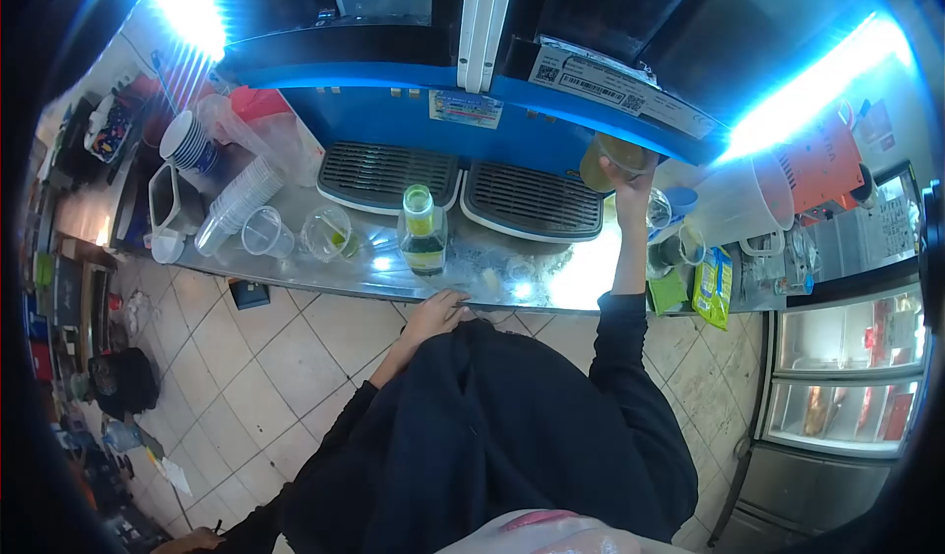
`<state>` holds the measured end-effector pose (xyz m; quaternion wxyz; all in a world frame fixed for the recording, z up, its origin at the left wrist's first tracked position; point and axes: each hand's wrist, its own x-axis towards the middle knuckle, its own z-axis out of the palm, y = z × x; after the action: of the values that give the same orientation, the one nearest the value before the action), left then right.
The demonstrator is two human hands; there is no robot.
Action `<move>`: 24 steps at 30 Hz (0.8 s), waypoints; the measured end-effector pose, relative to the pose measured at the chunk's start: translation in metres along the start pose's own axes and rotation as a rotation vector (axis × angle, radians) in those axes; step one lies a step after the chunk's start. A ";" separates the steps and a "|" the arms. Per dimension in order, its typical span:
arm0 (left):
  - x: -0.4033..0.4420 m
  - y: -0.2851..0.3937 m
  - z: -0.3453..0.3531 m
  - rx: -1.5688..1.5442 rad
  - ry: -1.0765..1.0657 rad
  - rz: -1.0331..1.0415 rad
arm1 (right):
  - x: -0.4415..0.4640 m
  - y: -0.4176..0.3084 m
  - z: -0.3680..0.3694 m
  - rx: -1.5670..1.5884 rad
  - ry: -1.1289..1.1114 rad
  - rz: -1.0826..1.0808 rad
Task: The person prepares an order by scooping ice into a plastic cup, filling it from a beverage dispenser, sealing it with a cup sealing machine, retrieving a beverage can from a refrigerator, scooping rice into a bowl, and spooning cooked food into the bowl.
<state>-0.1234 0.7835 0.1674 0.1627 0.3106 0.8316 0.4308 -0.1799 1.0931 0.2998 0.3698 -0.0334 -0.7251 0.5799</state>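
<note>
My right hand (pixel 631 175) is raised at the right end of the blue drinks machine, its fingers wrapped round a yellowish-brown see-through container (pixel 597 166). The container is just under the machine's front edge, and its exact kind is unclear. My left hand (pixel 435 315) rests at the front edge of the metal counter (pixel 340 276) with its fingers stretched out and nothing in them. Beyond it stands a clear bottle (pixel 425 249) with a pale green top and dark liquid inside. Left of the bottle is a clear plastic cup (pixel 327 233) with something green in it.
Two black drip trays (pixel 389 175) sit beneath the machine. Stacked clear cups (pixel 239 200) and paper cups (pixel 187 143) are at left. A clear jug (pixel 763 205), a green cloth (pixel 668 292) and a yellow-green packet (pixel 713 288) are at right. Another hand (pixel 202 540) shows at lower left.
</note>
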 end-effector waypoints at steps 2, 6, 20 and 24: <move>-0.001 -0.001 0.000 0.012 -0.010 -0.002 | 0.000 -0.002 0.001 -0.003 0.004 0.010; -0.002 0.001 -0.005 0.022 -0.023 0.003 | -0.001 -0.005 0.002 -0.019 0.021 0.003; -0.003 -0.002 -0.018 0.015 -0.064 0.023 | -0.005 -0.011 0.008 -0.026 0.058 0.013; -0.003 -0.010 -0.020 0.012 -0.069 0.062 | -0.007 -0.009 0.010 -0.037 0.087 0.005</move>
<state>-0.1357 0.7652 0.1712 0.1759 0.3516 0.8181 0.4197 -0.1777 1.0785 0.3037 0.3988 -0.0674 -0.7189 0.5654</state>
